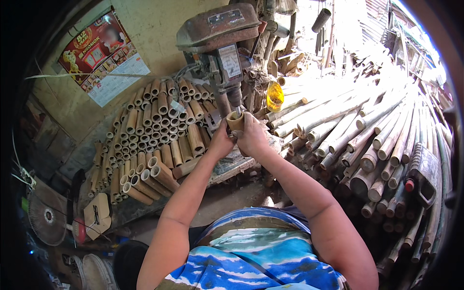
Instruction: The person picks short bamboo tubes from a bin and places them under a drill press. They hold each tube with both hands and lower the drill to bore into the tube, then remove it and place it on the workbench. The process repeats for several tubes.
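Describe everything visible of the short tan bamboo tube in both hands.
The short tan bamboo tube has a round, open top and a pale woody wall. Roughly upright, it sits beneath the reddish-brown metal drill press, the silvery bit at its opening; contact unclear. The left hand and right hand grip it, hiding its lower part.

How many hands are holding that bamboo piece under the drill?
2: the left hand at the bamboo piece's left side, the right hand at its right; some fingers are hidden.
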Available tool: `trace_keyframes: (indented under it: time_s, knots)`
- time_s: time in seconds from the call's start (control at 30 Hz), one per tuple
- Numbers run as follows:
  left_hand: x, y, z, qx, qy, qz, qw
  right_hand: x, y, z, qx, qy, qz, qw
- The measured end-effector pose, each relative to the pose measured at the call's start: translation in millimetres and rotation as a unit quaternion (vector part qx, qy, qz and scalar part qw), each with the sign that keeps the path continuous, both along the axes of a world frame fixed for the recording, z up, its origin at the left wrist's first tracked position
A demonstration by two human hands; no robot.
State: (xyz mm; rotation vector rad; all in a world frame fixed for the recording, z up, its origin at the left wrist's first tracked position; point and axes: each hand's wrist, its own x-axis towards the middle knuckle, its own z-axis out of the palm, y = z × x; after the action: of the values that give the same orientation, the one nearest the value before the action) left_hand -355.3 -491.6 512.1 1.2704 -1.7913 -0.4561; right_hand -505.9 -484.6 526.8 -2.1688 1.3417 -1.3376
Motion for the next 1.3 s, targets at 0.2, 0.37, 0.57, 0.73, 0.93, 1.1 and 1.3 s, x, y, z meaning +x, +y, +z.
trace_keyframes:
  time_s: [0.2,0.37,0.57,0.73,0.93,1.1,1.3]
  knots:
    - [-11,17,-25,0.105,0.046,0.009,0.993,-21,-5,-37,0.112,-0.022,0.038,0.993]
    - [-17,50,-60,0.114,0.005,0.044,0.992,-63,5,-110,0.409,-0.238,0.173,0.864]
    - [-29,80,-81,-0.017,-0.005,-0.018,1.0,-67,16,-158,0.694,-0.408,0.128,0.579]
    - [-39,87,-82,-0.104,-0.061,-0.043,0.992,-56,12,-149,0.632,-0.511,0.292,0.504]
    - [-37,87,-87,-0.139,-0.087,-0.128,0.978,-57,-1,-131,0.624,-0.538,0.264,0.502]
    - [-20,80,-97,-0.095,-0.09,-0.151,0.98,-65,-5,-119,0.535,-0.466,0.176,0.682]
    - [-30,61,-93,0.183,0.222,-0.109,0.951,-55,-13,-108,0.375,-0.253,0.178,0.874]
